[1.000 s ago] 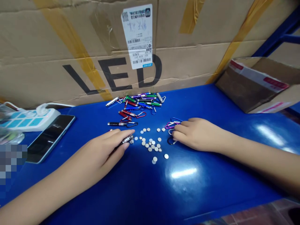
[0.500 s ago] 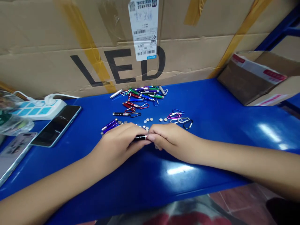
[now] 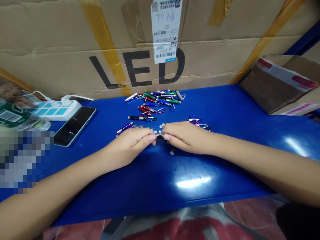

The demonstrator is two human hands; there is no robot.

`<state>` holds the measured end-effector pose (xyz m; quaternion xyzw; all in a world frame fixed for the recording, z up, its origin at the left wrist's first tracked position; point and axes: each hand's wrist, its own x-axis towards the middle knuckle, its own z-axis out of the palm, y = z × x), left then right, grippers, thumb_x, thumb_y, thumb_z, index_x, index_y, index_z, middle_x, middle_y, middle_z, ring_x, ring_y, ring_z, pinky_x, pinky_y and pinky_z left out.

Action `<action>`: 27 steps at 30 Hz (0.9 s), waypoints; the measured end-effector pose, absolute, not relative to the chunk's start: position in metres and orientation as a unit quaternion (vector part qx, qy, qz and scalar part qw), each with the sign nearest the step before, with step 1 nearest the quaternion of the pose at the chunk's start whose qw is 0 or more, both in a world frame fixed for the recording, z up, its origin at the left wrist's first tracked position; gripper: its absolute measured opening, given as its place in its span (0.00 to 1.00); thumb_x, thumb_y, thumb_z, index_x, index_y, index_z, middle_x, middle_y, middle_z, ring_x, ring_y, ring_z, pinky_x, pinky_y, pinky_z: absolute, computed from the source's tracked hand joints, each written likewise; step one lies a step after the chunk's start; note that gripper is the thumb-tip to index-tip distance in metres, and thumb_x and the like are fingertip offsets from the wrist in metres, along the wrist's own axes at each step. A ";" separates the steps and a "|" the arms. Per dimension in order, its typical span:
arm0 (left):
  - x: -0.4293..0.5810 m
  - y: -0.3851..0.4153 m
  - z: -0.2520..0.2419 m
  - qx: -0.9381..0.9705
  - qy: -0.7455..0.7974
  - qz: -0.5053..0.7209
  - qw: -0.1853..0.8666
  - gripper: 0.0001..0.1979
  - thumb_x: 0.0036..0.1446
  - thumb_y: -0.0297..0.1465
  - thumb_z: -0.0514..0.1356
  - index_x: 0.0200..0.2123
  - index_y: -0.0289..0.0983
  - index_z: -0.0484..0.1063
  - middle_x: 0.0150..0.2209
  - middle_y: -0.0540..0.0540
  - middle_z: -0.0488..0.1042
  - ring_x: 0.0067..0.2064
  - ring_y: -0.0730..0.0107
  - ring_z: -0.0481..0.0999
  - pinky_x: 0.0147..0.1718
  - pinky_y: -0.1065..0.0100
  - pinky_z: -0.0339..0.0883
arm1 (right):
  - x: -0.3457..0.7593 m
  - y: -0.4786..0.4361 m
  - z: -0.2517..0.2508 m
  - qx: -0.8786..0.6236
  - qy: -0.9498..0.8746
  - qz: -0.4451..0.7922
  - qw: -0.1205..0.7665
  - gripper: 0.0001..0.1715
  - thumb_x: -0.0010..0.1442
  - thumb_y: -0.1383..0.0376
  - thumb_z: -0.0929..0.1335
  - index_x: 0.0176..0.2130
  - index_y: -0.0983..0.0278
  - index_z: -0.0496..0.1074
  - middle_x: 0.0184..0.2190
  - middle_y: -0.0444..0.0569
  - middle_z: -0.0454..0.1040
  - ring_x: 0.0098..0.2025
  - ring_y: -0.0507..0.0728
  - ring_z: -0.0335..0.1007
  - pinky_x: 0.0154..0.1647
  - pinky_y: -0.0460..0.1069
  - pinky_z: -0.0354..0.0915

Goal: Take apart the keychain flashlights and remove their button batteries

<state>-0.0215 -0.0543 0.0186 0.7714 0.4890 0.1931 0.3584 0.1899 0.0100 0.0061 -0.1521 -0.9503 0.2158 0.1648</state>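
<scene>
A small black penlight (image 3: 159,136) bridges my two hands over the blue table. Its left part is in the closed fingers of my left hand (image 3: 133,143); my right hand (image 3: 186,136) pinches its right end. Just behind are silver button cells (image 3: 161,126), partly hidden by the fingers, and another small disc (image 3: 172,151) lies in front. Purple penlights (image 3: 125,127) lie beyond my left hand, a black one (image 3: 136,118) with a clip behind them. Further back is a pile of coloured penlights (image 3: 157,99). Loose carabiner clips (image 3: 196,117) show behind my right hand.
A large cardboard box (image 3: 212,63) marked LED stands along the back of the blue table (image 3: 150,186). On the left are a phone (image 3: 75,126), a white power strip (image 3: 60,110) and a plastic bottle (image 3: 22,116). An open carton (image 3: 280,86) sits at the right.
The view has shifted, so the table items appear further right. Both hands sit a little higher in the picture, still on the black penlight, and a small disc now shows in front of them.
</scene>
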 end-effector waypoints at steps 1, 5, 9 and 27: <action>-0.019 -0.056 0.018 0.722 0.491 0.190 0.449 0.22 0.66 0.44 0.45 0.31 0.36 0.68 0.19 0.55 0.59 0.21 0.75 0.61 0.20 0.73 0.57 | 0.192 0.009 0.006 -0.147 -0.957 0.194 0.159 0.12 0.67 0.64 0.56 0.33 0.63 0.63 0.28 0.45 0.68 0.27 0.51 0.61 0.30 0.46 0.54; -0.011 -0.061 0.016 0.613 0.518 0.246 0.543 0.16 0.61 0.45 0.54 0.42 0.38 0.65 0.23 0.57 0.60 0.16 0.80 0.56 0.14 0.76 0.52 | 0.200 0.006 0.005 -0.153 -0.966 0.117 0.173 0.12 0.66 0.64 0.57 0.32 0.63 0.63 0.28 0.45 0.69 0.27 0.52 0.61 0.29 0.46 0.52; -0.009 -0.064 0.016 0.693 0.543 0.273 0.389 0.09 0.60 0.38 0.58 0.38 0.38 0.66 0.25 0.56 0.67 0.20 0.80 0.66 0.22 0.76 0.60 | 0.204 0.004 0.002 -0.173 -0.955 0.135 0.201 0.14 0.67 0.64 0.56 0.31 0.63 0.63 0.26 0.44 0.68 0.26 0.51 0.61 0.28 0.45 0.53; -0.021 -0.056 0.018 0.631 0.449 0.125 0.621 0.28 0.65 0.51 0.42 0.30 0.35 0.67 0.18 0.55 0.56 0.20 0.77 0.55 0.19 0.73 0.51 | 0.208 0.008 0.004 -0.133 -0.974 -0.107 0.151 0.17 0.65 0.66 0.57 0.30 0.61 0.69 0.24 0.44 0.70 0.25 0.52 0.56 0.27 0.50 0.43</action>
